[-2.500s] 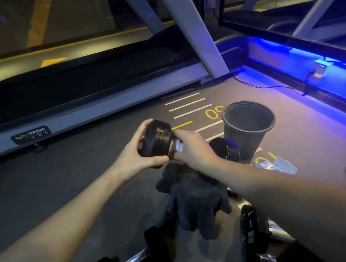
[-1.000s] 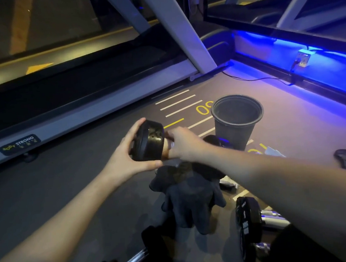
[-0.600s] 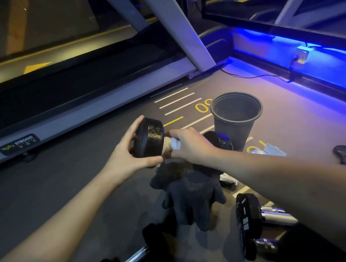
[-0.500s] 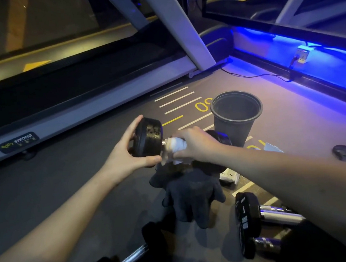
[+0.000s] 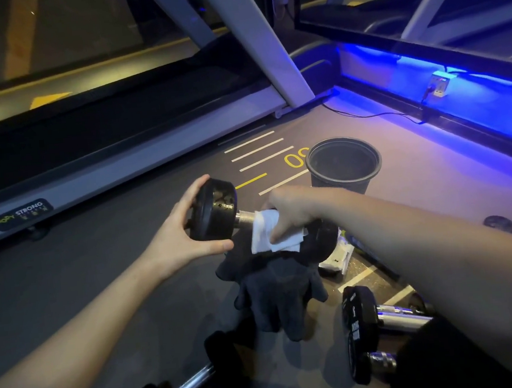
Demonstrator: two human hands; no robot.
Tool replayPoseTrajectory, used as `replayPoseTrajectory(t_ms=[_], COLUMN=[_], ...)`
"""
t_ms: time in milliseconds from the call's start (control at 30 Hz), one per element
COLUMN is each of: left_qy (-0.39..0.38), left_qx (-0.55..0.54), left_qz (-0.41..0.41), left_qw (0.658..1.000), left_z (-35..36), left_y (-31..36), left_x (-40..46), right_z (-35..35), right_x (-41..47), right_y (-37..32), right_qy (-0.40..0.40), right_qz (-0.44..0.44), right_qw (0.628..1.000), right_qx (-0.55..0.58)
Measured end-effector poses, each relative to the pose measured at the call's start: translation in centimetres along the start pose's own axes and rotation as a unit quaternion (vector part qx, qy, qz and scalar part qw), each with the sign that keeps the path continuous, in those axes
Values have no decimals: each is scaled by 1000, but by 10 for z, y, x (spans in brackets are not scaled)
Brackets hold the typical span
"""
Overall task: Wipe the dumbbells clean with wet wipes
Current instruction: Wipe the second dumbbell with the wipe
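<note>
Left hand [image 5: 179,237]: we cup the dumbbell [image 5: 215,210] head, fingers curled round it.
Right hand [image 5: 293,209]: at 3 o'clock of that head, we clamp the wet wipe [image 5: 266,235] around the handle.

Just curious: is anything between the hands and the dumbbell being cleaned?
Only the white wipe, which the right hand presses round the metal handle. The left hand grips the black end weight directly.

ambient: dim, dark gym floor [image 5: 70,290]
key source: blue LED strip [image 5: 423,62] upper right, purple wash over nearby floor
secondary: warm yellow glow, upper left
shadows: dumbbells along bottom edge sink into black
blur: right hand [image 5: 293,209] smeared
distortion: wide-angle, treadmill [image 5: 121,172] frame bows at edges
</note>
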State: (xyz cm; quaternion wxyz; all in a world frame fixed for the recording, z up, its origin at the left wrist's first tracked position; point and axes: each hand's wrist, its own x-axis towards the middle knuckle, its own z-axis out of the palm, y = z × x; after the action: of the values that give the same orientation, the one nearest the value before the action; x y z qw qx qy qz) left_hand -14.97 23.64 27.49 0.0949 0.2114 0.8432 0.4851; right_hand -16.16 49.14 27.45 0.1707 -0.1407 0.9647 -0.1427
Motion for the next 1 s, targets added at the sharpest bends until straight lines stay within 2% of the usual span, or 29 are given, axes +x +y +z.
replayPoseTrajectory(t_ms=[167, 267, 367, 533, 667, 833, 1000], left_qy=[25, 20, 2, -35, -25, -12, -12], left_qx=[-16, -23, -23, 39, 51, 28, 16], left_qz=[-6, -2, 1, 32, 42, 20, 6], left_qw=[1000, 1000, 1000, 998, 998, 999, 1000], left_z=[3, 4, 1, -1, 0, 1, -2], left_y=[-2, 4, 7, 12, 15, 15, 5], left_x=[1, 1, 3, 2, 4, 4, -1], right_z=[21, 30, 29, 11, 7, 5, 6], right_x=[1, 0, 0, -1, -5, -5, -5], right_y=[-4, -7, -8, -26, -35, -22, 7], right_qy=[110, 140, 152, 142, 147, 120, 15], right_qz=[22, 50, 23, -15, -39, -39, 16], right_qw=[994, 989, 987, 983, 980, 990, 1000], right_qx=[-12, 28, 55, 114, 127, 61, -19])
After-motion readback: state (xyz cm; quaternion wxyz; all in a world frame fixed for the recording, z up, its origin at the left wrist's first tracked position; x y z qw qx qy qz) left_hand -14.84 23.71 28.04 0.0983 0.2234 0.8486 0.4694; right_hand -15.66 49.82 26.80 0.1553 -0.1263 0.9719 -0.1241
